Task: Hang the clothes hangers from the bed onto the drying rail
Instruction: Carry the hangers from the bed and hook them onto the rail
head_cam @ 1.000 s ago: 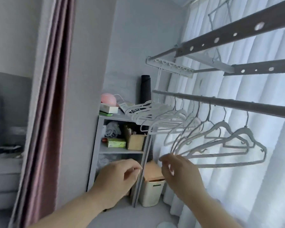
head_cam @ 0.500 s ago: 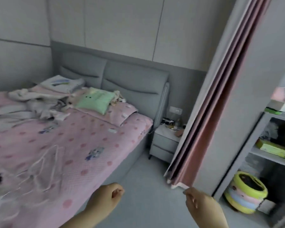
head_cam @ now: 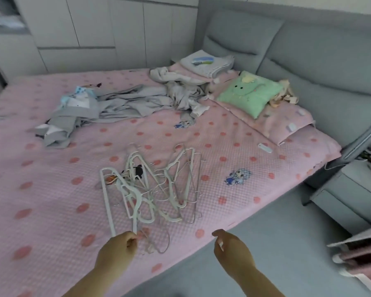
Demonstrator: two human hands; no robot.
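Two hands low in view, both stretched forward near the front edge of the bed (head_cam: 51, 200). On the left hand (head_cam: 118, 248), fingers curled in, tips bunched right at the lower end of a long white hanger bar and beside a small pinkish piece (head_cam: 145, 232) on the cover. Grip or mere touch: cannot tell. On the right hand (head_cam: 231, 251), fingers loosely curled, thumb and forefinger apart, nothing held; hangs above the seam between the cover and the grey floor (head_cam: 276, 243).

Just beyond the left fingertips, the hangers (head_cam: 137, 195): a tangled heap of white plastic and thin wire ones, flat on the pink spotted cover, spreading away from that hand toward the middle of the bed. Ahead and slightly right of the left hand, ahead and left of the right hand, and well apart from the latter. A thin wire loop (head_cam: 164, 243) on the cover between the two hands, nearer the left. Something black (head_cam: 138, 170) and something orange (head_cam: 111, 179) caught in the far-left part of the heap.

Past the heap to the right, a blue cartoon print (head_cam: 238, 176) on the cover and a small white oblong object (head_cam: 265, 147) nearer the pillows. Farther back, crumpled grey clothes (head_cam: 124, 103) across the far half of the bed, a green pillow (head_cam: 250, 93) to their right, a folded pale cloth (head_cam: 208, 63) behind, next to the grey padded headboard (head_cam: 308, 50). Right of the bed, a grey nightstand (head_cam: 351, 194); in the lower right corner, a strip of pink curtain (head_cam: 364, 258).
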